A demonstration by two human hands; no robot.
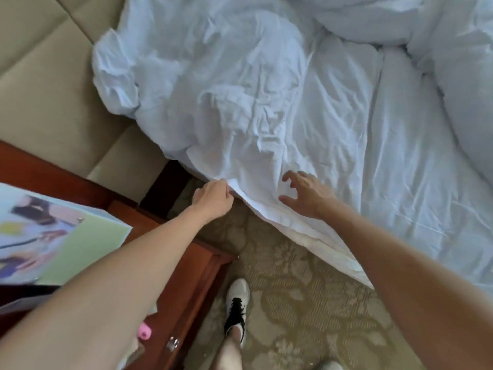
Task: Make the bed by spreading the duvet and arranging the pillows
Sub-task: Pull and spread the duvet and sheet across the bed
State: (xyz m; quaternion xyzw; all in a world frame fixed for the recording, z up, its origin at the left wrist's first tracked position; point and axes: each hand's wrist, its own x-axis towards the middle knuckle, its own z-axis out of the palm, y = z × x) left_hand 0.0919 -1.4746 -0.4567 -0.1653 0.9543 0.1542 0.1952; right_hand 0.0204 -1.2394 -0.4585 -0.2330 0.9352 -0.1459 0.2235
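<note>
Shoe [238, 305] on patterned carpet [293, 303], just short of the bed edge. Wooden nightstand [186, 276] left of it. Left hand [212, 198] at the bed's corner, fingers pinching the white duvet [240, 116] edge. Right hand [306, 194] just right, fingers spread, over the duvet. Duvet lies crumpled across the bed; beige headboard [45, 76] beyond it, left.
</note>
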